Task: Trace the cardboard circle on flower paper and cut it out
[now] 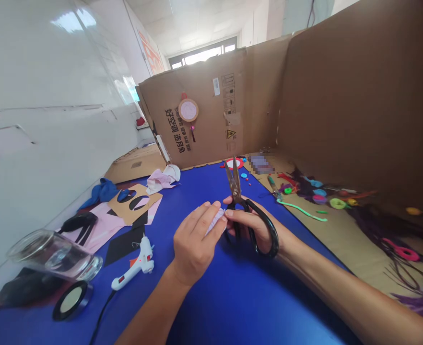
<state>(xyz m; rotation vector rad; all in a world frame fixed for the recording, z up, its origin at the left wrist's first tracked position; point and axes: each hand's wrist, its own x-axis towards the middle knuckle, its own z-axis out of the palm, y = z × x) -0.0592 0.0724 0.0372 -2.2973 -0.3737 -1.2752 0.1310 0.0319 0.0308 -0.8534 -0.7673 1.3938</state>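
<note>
Above the blue tabletop, my left hand [196, 242] is closed around a small pale lilac piece [216, 220], perhaps fabric; most of it is hidden by my fingers. My right hand [258, 225] grips black-handled scissors [236, 189], their blades pointing away from me and slightly apart. The right thumb and fingertips meet the edge of the lilac piece beside the left fingertips. The scissor blades are clear of the lilac piece.
A white glue gun [139, 263] lies left, near a tipped-looking glass of water [56, 256]. Cut cardboard [120, 208] and pink cloth [159, 181] lie beyond. Buttons and cords, including a green pipe cleaner [301, 209], sit right. Cardboard walls [204, 129] enclose the back and right.
</note>
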